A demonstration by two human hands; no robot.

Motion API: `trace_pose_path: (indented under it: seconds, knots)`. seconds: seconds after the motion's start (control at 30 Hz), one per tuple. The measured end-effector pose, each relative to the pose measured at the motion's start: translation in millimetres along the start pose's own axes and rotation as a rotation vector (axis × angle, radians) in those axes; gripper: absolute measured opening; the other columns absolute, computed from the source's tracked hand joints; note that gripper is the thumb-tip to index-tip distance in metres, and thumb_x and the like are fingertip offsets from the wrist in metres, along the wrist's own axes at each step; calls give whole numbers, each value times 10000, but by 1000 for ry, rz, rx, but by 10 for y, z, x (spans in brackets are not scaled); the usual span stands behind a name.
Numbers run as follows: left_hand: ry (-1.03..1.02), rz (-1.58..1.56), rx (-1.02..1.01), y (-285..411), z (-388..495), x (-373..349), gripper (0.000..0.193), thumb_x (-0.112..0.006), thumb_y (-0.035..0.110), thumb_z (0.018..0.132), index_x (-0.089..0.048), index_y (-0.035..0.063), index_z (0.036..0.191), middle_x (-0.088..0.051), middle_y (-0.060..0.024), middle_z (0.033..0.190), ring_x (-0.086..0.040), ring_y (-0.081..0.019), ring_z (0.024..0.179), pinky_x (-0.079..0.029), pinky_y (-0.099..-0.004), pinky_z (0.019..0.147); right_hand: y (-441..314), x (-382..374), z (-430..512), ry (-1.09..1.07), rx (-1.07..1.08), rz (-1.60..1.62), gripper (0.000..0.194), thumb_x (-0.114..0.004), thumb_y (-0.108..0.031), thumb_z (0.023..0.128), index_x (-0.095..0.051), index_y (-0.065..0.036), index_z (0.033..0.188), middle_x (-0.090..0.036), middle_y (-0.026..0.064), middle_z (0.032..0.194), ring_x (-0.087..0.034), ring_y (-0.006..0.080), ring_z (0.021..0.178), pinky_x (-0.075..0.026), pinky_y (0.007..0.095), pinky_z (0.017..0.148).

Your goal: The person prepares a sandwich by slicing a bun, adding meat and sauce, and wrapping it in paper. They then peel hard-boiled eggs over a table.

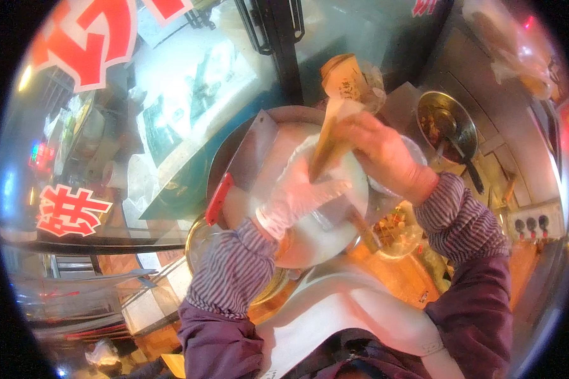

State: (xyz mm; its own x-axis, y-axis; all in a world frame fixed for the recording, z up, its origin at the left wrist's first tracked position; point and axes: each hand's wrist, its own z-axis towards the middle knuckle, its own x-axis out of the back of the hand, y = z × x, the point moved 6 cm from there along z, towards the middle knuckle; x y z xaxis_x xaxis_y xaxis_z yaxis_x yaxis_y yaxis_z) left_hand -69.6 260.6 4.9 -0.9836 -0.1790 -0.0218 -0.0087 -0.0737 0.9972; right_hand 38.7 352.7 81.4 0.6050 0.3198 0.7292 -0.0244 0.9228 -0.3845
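Observation:
Both hands are at a brown paper bag point(329, 135) over a wide round metal pan point(291, 113). My left hand point(303, 189) wears a thin translucent glove, and its fingers are around the lower side of the bag. My right hand point(377, 147), which looks bare, has its fingers on the bag's upper right side. Whatever the bag contains is hidden. A wide metal blade with a red handle point(219, 199) lies across the left of the pan. Below my hands, another flat metal blade with a wooden handle point(366, 232) rests at the pan's lower right.
More brown paper bags point(342, 78) stand behind the pan. To the right are a metal pot point(474, 137) with a ladle in it and a clear bowl of chopped food point(398, 232). A glass pane with red characters point(75, 211) borders the left side. A control panel point(536, 222) sits far right.

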Motion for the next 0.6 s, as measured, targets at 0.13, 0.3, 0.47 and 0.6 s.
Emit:
trace_pose_path:
  seconds: [0.13,0.3,0.47,0.6]
  knots:
    - [221,171,52,-111,-628,19,442,-664,235,915,-551,27,1288,-630,-39,1142,-581,-152,1055,-465,-287,903,-532,-61,-209,-184,71,-184,214,-681,-72,637,-641,-92,847,-596,60,1021,-594,272,995,-495,359,828]
    - [150,-262,241,-392,-1030,1,234,-552,144,979,-654,23,1151,-670,11,1013,-594,-69,918,-469,-246,788,-1055,-170,-474,-341,257,-16,267,-734,-136,609,-632,-83,850,-582,69,1008,-576,286,1013,-428,417,919]
    - [28,119,327,-407,-1317,110,207,-563,181,975,-676,33,1067,-665,18,861,-561,-75,759,-453,-270,684,-1174,-513,-774,-580,270,-49,223,-673,-169,714,-570,-85,893,-603,67,831,-617,267,861,-446,394,856]
    - [147,309,62,-214,-1479,173,229,-596,214,952,-627,17,839,-494,19,559,-403,-124,518,-356,-330,490,-1527,-672,-1031,-580,337,-134,150,-599,-194,778,-501,-90,821,-578,50,697,-617,224,731,-438,365,759]
